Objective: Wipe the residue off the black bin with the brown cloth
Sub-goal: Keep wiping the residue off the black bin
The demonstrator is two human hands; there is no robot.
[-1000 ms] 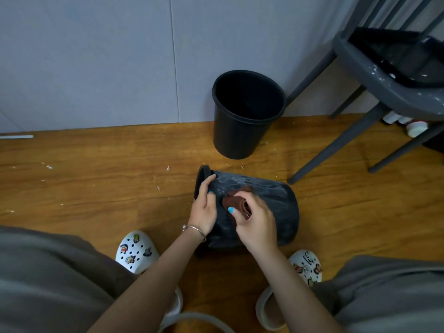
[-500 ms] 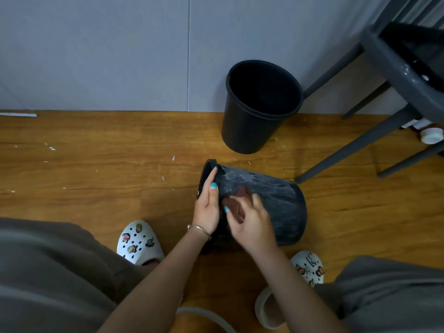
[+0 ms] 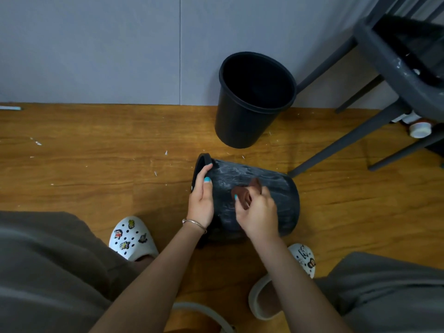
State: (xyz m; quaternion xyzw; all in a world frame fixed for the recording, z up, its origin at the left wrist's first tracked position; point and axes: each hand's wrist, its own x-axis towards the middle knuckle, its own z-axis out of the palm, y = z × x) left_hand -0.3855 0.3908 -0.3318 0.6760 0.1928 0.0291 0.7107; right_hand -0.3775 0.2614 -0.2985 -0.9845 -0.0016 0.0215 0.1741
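Wooden floor point(image 3: 96, 164) is carrying the bin point(image 3: 276, 203) on its side, exposing the smeared wall; left hand point(image 3: 200, 200) is gripping its rim to steady it while right hand point(image 3: 258, 212) fingers are pinching the cloth point(image 3: 245, 193) against it.

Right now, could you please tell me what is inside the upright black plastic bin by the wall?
The upright black plastic bin shows only dark inner walls; nothing visible inside, though its bottom is too shadowed to confirm.
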